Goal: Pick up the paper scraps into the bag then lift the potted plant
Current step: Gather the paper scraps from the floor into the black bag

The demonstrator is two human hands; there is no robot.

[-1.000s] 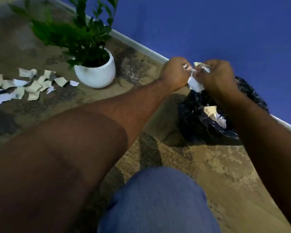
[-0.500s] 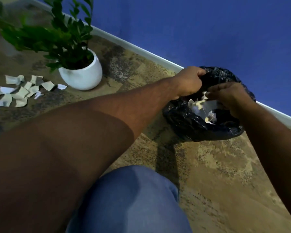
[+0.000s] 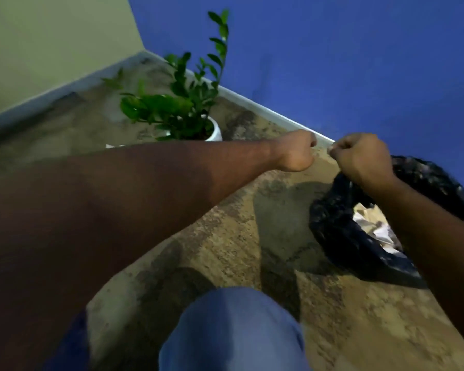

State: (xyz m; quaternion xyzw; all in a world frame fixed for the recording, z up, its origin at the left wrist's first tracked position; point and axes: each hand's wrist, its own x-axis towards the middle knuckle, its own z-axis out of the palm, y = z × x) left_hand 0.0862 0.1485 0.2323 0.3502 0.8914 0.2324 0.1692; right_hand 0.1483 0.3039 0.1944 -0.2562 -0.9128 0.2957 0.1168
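- The black bag [image 3: 340, 231] lies on the floor just right of our knee [image 3: 231, 330], with paper scraps [image 3: 378, 228] inside it.
- It looks thin, limp and light; we judge its rim the best place to hold.
- Our right hand [image 3: 359, 159] grips that rim, fingers curled.
- Our left hand [image 3: 295, 151] is fisted beside it, apparently holding nothing.
- The potted plant [image 3: 188, 113] stands beyond, near the wall.

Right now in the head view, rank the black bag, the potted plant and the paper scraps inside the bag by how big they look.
1. Black bag, though the right arm hides part of it.
2. Potted plant, foliage included; it sits farther back, so its rank against the bag is unsure.
3. Paper scraps inside the bag, clearly smallest.
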